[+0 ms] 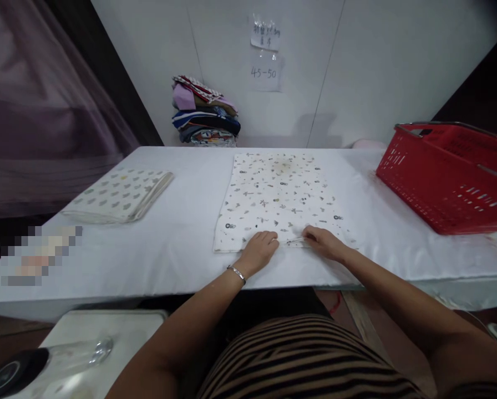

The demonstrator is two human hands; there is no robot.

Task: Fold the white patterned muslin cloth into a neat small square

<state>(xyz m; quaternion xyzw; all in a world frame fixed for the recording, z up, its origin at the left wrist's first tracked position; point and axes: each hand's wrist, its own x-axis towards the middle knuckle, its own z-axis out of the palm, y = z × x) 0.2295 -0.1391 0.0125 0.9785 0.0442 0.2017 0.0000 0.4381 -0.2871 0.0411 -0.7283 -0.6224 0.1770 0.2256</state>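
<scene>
A white cloth [282, 194] with small grey and black prints lies spread in a rectangle on the table, a yellowish-brown stain near its far edge. My left hand [260, 250] rests on the cloth's near edge, fingers lying on the fabric. My right hand [324, 243] is closed in a pinch on the same near edge, a little to the right. Between the two hands the edge is slightly raised. My right fingertips are partly hidden by the hand itself.
A folded patterned cloth [121, 194] lies at the left of the white-covered table [182, 260]. A red plastic basket [435, 183] stands at the right. Folded fabrics [207, 119] are stacked against the wall. A clear bottle [74, 354] lies on a white surface at lower left.
</scene>
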